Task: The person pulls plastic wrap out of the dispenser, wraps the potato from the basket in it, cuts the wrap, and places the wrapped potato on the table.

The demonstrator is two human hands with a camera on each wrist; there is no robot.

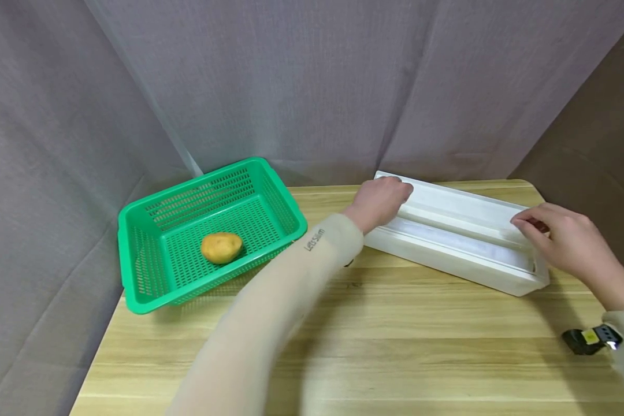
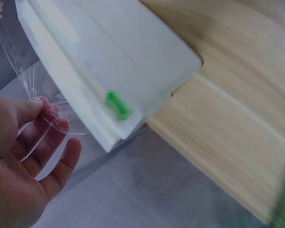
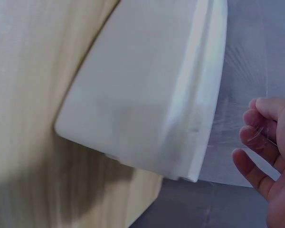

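From where I stand, two hands work over a long white box [image 1: 457, 264] that lies at a slant on the right half of a wooden surface [image 1: 395, 335], near its back edge. The left hand [image 1: 379, 202] is above the box's left end; its thumb and fingertips pinch a sheet of clear plastic film [image 2: 31, 78]. The right hand [image 1: 572, 237] is at the opposite end, thumb and fingers gathered on the same film, the little finger held apart. The film spreads beside the box, between the two hands. A blurred green patch [image 2: 117, 105] shows on the box's side.

Well to the left sits a green plastic basket [image 1: 260, 216] with slotted walls; one yellow fruit [image 1: 221, 248] rests inside on its floor. The arms wear pale sleeves [image 1: 260, 323], and a black strap [image 1: 585, 341] is at the right wrist. A grey curtain [image 1: 291, 86] hangs behind everything.
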